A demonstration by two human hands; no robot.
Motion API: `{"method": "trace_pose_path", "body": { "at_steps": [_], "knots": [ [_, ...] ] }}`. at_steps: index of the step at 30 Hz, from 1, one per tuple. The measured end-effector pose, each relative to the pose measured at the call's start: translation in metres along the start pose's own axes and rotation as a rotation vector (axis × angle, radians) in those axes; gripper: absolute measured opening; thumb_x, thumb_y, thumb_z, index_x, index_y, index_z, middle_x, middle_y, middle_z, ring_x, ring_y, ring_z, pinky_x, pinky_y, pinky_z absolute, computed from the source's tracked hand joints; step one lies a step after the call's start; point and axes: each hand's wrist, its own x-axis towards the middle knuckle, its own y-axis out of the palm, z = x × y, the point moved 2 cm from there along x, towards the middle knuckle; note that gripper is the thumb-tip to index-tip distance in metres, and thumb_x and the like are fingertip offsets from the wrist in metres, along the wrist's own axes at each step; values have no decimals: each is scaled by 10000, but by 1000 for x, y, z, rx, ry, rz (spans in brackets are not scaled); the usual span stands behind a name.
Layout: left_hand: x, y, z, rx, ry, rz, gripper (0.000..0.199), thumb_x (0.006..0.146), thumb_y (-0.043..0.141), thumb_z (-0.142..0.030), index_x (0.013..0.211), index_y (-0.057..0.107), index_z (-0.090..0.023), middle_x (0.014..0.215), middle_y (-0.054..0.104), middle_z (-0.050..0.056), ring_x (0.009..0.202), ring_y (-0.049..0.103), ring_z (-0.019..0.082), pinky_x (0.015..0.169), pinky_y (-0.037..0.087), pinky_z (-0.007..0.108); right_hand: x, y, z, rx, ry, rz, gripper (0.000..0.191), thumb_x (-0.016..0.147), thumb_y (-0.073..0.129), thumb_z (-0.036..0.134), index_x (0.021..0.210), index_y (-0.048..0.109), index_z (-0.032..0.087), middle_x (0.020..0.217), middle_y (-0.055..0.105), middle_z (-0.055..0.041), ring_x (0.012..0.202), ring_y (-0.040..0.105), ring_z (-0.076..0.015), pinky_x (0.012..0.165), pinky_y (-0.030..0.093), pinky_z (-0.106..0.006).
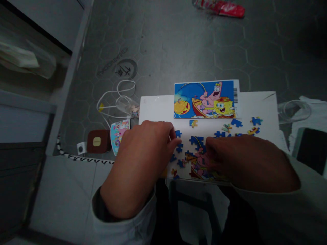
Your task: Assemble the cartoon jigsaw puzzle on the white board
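Observation:
On a white box top lies a partly joined jigsaw puzzle (200, 160) with a pink figure and a red boat. My right hand (245, 160) is closed over its right side, fingers pinched at a jigsaw piece mostly hidden beneath them. To its left, my left hand (148, 149) has curled fingers beside several loose blue jigsaw pieces (179, 148); whatever its fingertips hold is hidden. More loose pieces (236, 123) lie beyond my right hand. Behind them rests the picture card (204, 100), showing a pink starfish, a yellow sponge and a burger.
The white box (155, 107) stands on a grey tiled floor. Left of it are a white cable (109, 91), a colourful fan-shaped card (118, 132) and a brown case (98, 141). A dark stool (191, 200) shows below. A red wrapper (230, 8) lies far off.

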Motion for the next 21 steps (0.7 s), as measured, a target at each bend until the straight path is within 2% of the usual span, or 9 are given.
{"method": "trace_pose_path", "body": {
  "at_steps": [2, 4, 12, 18, 21],
  "knots": [
    [0, 1, 0, -7, 9, 1, 213, 1041, 691, -429, 1013, 867, -312, 886, 838, 72, 777, 739, 291, 656, 373, 373, -1, -1, -2, -78, 82, 161, 147, 979, 733, 426, 929, 733, 288, 843, 805, -78, 773, 762, -311, 578, 347, -373],
    [0, 1, 1, -19, 17, -5, 214, 1043, 689, -431, 998, 860, -310, 882, 835, 70, 762, 728, 293, 649, 348, 376, -1, -4, -2, -100, 94, 221, 184, 1034, 670, 455, 991, 735, 288, 931, 827, -90, 849, 782, -327, 596, 364, -381],
    [1, -2, 7, -55, -27, -11, 207, 1044, 696, -443, 978, 854, -327, 905, 845, 41, 805, 734, 289, 660, 339, 381, 2, -4, -2, -94, 69, 162, 153, 1021, 678, 422, 974, 731, 286, 903, 812, -59, 797, 757, -279, 589, 350, -362],
    [3, -4, 10, -72, -51, -2, 200, 1046, 688, -418, 978, 855, -332, 952, 855, 52, 879, 757, 321, 685, 368, 389, 4, -5, -2, -70, 30, 162, 140, 1021, 654, 378, 962, 731, 278, 950, 817, -72, 840, 752, -284, 605, 353, -365],
    [3, -4, 10, -71, -54, 7, 189, 1044, 694, -411, 976, 853, -334, 968, 860, 45, 897, 762, 322, 715, 396, 397, 8, -2, -7, -24, -8, 142, 141, 1009, 665, 379, 980, 757, 277, 937, 812, -65, 780, 730, -254, 603, 359, -364]
  ]
}}
